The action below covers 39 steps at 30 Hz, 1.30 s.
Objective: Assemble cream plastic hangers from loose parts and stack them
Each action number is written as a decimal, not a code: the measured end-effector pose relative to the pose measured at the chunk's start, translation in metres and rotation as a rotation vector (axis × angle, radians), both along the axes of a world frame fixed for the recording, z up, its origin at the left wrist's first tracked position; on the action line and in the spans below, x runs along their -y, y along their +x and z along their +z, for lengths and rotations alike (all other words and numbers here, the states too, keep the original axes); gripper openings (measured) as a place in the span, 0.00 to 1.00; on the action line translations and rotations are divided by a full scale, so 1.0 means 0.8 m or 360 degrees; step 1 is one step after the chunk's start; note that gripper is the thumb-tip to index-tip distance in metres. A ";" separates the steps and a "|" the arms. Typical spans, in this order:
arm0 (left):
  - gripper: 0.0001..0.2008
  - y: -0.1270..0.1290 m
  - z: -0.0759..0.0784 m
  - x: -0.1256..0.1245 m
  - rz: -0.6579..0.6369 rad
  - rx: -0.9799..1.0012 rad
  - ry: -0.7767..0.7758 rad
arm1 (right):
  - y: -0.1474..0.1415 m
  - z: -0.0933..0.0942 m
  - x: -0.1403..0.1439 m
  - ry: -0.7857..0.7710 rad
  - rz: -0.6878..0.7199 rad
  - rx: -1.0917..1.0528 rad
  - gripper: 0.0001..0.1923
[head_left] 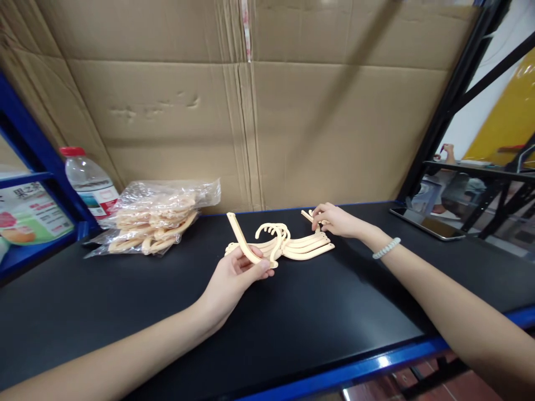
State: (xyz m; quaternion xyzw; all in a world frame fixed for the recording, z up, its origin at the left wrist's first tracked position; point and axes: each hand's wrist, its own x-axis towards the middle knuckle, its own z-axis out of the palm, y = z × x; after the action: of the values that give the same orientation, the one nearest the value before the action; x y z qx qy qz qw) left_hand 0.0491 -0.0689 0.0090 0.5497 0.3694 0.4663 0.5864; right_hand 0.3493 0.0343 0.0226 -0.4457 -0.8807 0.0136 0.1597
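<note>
- The hangers point(298, 245), cream plastic, lie stacked on the black shelf point(292, 323); their hooks bunch up at the stack's middle, and how many there are cannot be counted.
- The left hand point(234, 281) sits just in front of the stack's left end, fingers closed round one hanger arm point(242, 239) that tilts up and away to the left; the palm hides the arm's lower end, so whether this piece is free of the stack cannot be told.
- The right hand point(336, 220) rests at the stack's right end, fingertips pinched on small cream pieces point(308, 214); what these are is hard to make out.
- A bracelet point(387, 248) circles the right wrist.
- Left of the stack, a clear bag point(163, 214) holds more hangers, blurred by the plastic.
- Further left stands a bottle point(90, 184), partly behind the bag.
- Right of the stack lies a tablet point(430, 225), near the shelf's back edge.
- Behind the stack, cardboard point(251, 106) fills the back.
</note>
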 end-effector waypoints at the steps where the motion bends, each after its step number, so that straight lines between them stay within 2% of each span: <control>1: 0.14 0.000 0.000 0.000 0.0002 0.0004 0.0002 | -0.001 -0.001 0.000 -0.0028 0.0009 -0.0022 0.15; 5: 0.14 0.000 0.002 0.000 0.0001 0.0013 0.0003 | -0.006 -0.004 -0.002 -0.0039 0.0045 -0.0246 0.09; 9: 0.13 -0.001 0.002 0.000 -0.0005 0.0032 0.0022 | -0.013 -0.004 -0.003 0.0004 0.0002 -0.0769 0.04; 11: 0.13 -0.001 0.001 0.000 -0.0004 0.0048 0.0020 | -0.023 0.001 0.003 -0.0022 -0.0018 -0.1065 0.05; 14: 0.13 -0.002 -0.001 0.000 -0.0015 0.0068 0.0021 | -0.048 0.011 0.022 -0.0075 0.0090 -0.1435 0.08; 18: 0.13 -0.002 -0.002 0.000 -0.0022 0.0107 0.0017 | -0.088 0.019 0.056 -0.0149 0.0236 -0.1719 0.11; 21: 0.13 -0.001 -0.002 0.001 -0.0004 0.0131 0.0017 | -0.109 0.019 0.077 -0.0331 0.0303 -0.1957 0.10; 25: 0.14 -0.001 -0.001 0.001 -0.0016 0.0137 0.0014 | -0.124 0.016 0.095 -0.0654 0.0270 -0.2148 0.10; 30: 0.12 -0.001 0.000 0.002 -0.0045 0.0165 0.0026 | -0.134 0.009 0.109 -0.0748 0.0110 -0.1959 0.10; 32: 0.13 -0.002 -0.001 0.001 -0.0047 0.0178 0.0033 | -0.137 0.006 0.111 -0.0730 0.0095 -0.1922 0.16; 34: 0.13 -0.002 -0.001 0.002 -0.0043 0.0189 0.0032 | -0.138 0.004 0.112 -0.0752 0.0108 -0.1958 0.25; 37: 0.14 -0.002 -0.002 0.002 -0.0033 0.0197 0.0030 | -0.139 0.003 0.113 -0.0902 0.0115 -0.2108 0.41; 39: 0.15 -0.002 -0.001 0.002 -0.0027 0.0197 0.0033 | -0.139 0.004 0.113 -0.1000 0.0099 -0.2193 0.45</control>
State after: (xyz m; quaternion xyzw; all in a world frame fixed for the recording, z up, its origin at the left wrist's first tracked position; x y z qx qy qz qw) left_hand 0.0472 -0.0702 0.0078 0.5291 0.3228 0.4982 0.6064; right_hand 0.2384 -0.0561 0.0255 -0.3358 -0.5485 0.5440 0.5389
